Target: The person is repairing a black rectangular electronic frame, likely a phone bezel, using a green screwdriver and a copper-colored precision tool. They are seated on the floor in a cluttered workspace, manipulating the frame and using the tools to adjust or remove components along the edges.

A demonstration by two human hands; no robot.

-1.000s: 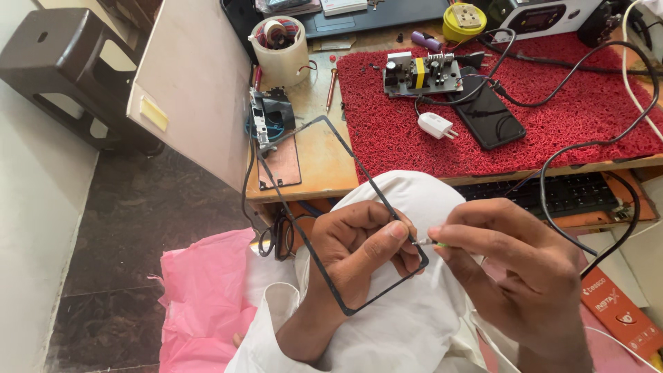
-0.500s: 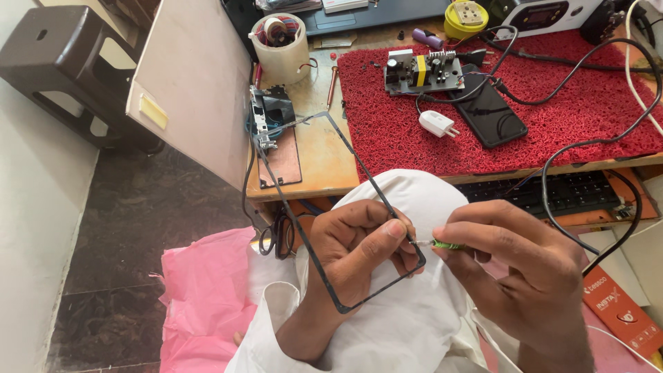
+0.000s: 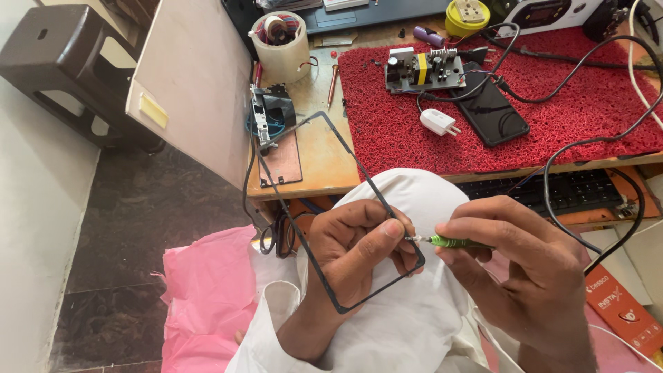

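The left hand (image 3: 359,238) is closed on the near right edge of a thin black rectangular frame (image 3: 293,207), thumb and fingers pinched on the rail. The frame extends far and left from the hand, its far corner over the wooden desk (image 3: 324,155). The right hand (image 3: 514,266) is closed around a green-handled screwdriver (image 3: 452,242), held roughly level, with its metal tip pointing left at the frame rail just beside the left thumb. Both hands are positioned over the person's lap, which is covered by white cloth (image 3: 407,324). A pink plastic bag (image 3: 207,290) lies on the floor to the near left. On the desk, a red mat (image 3: 587,117) carries a circuit board (image 3: 423,69), a white plug adapter (image 3: 439,122) and a black phone (image 3: 492,114), with black cables running across it. A roll of tape (image 3: 280,47) stands at the far left of the desk.
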